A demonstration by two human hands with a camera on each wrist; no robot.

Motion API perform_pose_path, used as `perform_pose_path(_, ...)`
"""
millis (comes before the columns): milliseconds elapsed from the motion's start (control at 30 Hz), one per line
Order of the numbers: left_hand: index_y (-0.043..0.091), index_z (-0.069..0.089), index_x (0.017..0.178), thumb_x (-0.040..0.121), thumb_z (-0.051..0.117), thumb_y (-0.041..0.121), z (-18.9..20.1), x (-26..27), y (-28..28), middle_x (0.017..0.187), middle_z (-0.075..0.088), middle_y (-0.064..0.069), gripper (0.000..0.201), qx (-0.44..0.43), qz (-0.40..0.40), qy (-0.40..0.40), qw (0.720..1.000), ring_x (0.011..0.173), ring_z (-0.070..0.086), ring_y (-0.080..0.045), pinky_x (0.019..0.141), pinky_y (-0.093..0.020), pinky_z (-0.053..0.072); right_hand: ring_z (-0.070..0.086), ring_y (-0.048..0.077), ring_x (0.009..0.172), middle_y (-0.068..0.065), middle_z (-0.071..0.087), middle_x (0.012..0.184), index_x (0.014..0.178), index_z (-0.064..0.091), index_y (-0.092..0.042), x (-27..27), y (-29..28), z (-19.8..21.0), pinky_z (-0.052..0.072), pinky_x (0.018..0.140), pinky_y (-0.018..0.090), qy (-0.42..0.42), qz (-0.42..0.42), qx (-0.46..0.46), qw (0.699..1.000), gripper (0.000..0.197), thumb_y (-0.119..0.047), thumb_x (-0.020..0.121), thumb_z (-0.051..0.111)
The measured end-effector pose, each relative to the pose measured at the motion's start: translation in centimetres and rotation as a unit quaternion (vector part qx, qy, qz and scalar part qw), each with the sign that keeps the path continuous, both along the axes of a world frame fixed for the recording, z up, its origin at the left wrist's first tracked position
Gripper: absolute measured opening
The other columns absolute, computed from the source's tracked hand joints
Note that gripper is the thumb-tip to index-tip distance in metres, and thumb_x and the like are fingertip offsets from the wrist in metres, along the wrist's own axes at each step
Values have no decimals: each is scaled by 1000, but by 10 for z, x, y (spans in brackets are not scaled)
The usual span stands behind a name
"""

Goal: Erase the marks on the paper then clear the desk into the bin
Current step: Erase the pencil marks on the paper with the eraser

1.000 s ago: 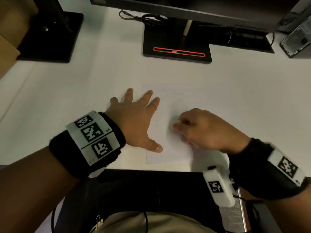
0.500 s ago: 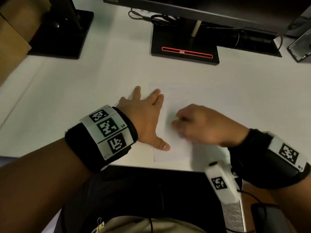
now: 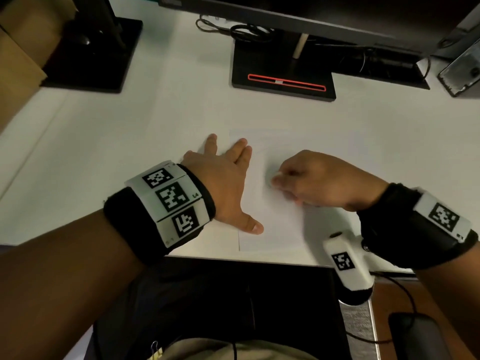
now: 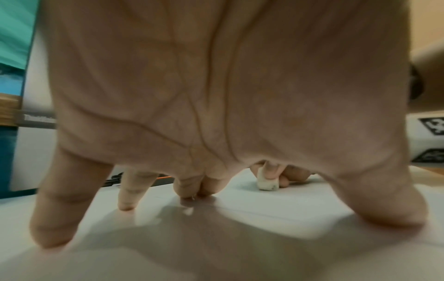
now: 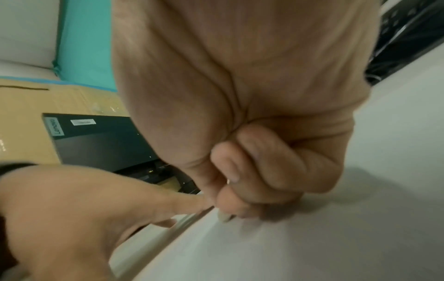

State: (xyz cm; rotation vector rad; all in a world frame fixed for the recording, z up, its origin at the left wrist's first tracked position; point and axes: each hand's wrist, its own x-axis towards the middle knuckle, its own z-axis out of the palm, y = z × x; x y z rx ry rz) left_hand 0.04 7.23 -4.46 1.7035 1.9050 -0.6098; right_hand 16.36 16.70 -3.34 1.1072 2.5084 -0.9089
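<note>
A white sheet of paper (image 3: 270,224) lies on the white desk near its front edge, with faint pencil marks near its top. My left hand (image 3: 228,178) lies flat with spread fingers on the paper's left side, pressing it down. My right hand (image 3: 311,180) is curled, pinching a small white eraser (image 4: 268,185) with its tip down on the paper. In the right wrist view only a sliver of the eraser (image 5: 224,216) shows below the curled fingers. The left wrist view shows my spread left fingers (image 4: 125,190) touching the sheet.
A black monitor base (image 3: 283,74) with a red slot stands behind the paper, cables beside it. A second black stand (image 3: 93,53) and a cardboard box (image 3: 15,63) sit at the far left. A grey device (image 3: 465,71) sits at the far right. No bin shows.
My right hand has made small rubbing shifts with the eraser on the paper. My left hand stays pressed on the sheet. The head view has shifted slightly.
</note>
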Motion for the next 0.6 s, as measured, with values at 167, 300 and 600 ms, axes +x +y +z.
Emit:
perform_pose_path(167,19,-25,156,60,51,97,-2,-1,-1,162,-31,10,145,8,-4,-1,1000,151,-19,-40,117,-60,27,65,27,70,12,71,77,79,61,-2,-3,-21,-4,53,70,42,-15,76,-21,997,38,-32,101,53)
perform_pose_path(300,19,-25,156,61,52,96,-1,0,-1,162,-31,10,144,7,0,-2,1000,151,-19,-40,118,-59,25,64,21,65,9,73,76,80,66,-4,-4,1,3,55,70,40,1,-10,-7,1000,36,-32,100,55)
perform_pose_path(600,20,-25,156,61,52,96,-1,0,-2,162,-31,10,144,11,-1,-2,1000,151,-19,-40,118,-59,25,61,21,61,6,69,70,81,67,-4,-12,3,3,50,63,35,-4,6,-2,1000,37,-32,101,54)
